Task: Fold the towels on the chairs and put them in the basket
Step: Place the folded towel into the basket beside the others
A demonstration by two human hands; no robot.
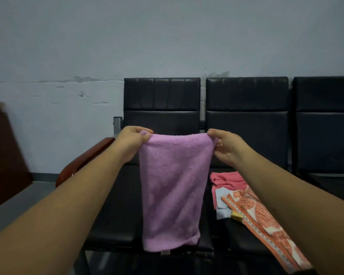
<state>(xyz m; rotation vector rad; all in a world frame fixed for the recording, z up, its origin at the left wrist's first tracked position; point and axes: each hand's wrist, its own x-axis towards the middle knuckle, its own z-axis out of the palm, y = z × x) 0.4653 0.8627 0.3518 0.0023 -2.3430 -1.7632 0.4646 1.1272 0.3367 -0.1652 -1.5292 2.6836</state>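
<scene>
Purple towel (173,191) hangs in the air over the seat of the left chair (161,96). It seems already doubled, with its lower edge near the seat's front lip. I have my left hand (132,143) pinching its top left corner between thumb and curled fingers, and my right hand (225,147) pinching the top right corner the same way. The two are held level and apart, so the top edge is taut and the cloth falls flat under its own weight; that, I judge, is to square the layers for the next fold. The bare seat beneath looks like my folding surface. To the right, on the middle chair (246,100), the rest lie in a loose heap: a pink towel (226,179) farthest, a pale blue cloth (221,205) nearer, and an orange patterned towel (262,215) trailing over the near edge. I cannot see the basket from here, so I reckon the task is in its early part.
</scene>
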